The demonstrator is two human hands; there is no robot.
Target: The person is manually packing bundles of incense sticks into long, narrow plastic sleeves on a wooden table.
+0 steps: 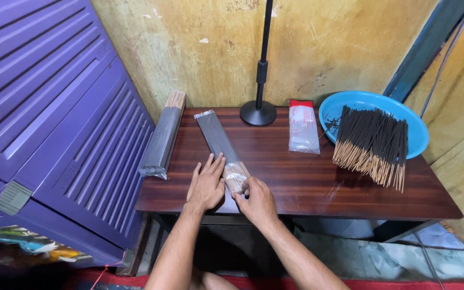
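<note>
My left hand (207,185) lies flat, fingers (217,164) spread wide and pressed on the near part of a long clear plastic sleeve packed with dark incense sticks (218,142), which lies slantwise on the dark reddish wooden bench (296,182). My right hand (258,201) is curled at the sleeve's open near end, where the bare pale stick ends (236,174) poke out; its fingers (244,189) are narrow and touch those ends, though I cannot tell whether they pinch the sleeve or only press against it. The sleeve runs away from my fingers toward the far left part of the bench, its sealed end just short of the wall. Left of my left fingers, well apart, a second filled sleeve of dark sticks (162,140) lies along the bench's left edge, its pale ends pointing at the wall. Beyond my right fingers stands a black round stand base with an upright pole (258,111). Further right lies a flat stack of empty clear sleeves with a red top band (303,128). At the far right a round blue plastic basin (369,102) carries a loose heap of dark incense sticks (374,142), whose pale ends hang over its rim onto the bench. A purple slatted plastic panel (55,107) leans at the left.
</note>
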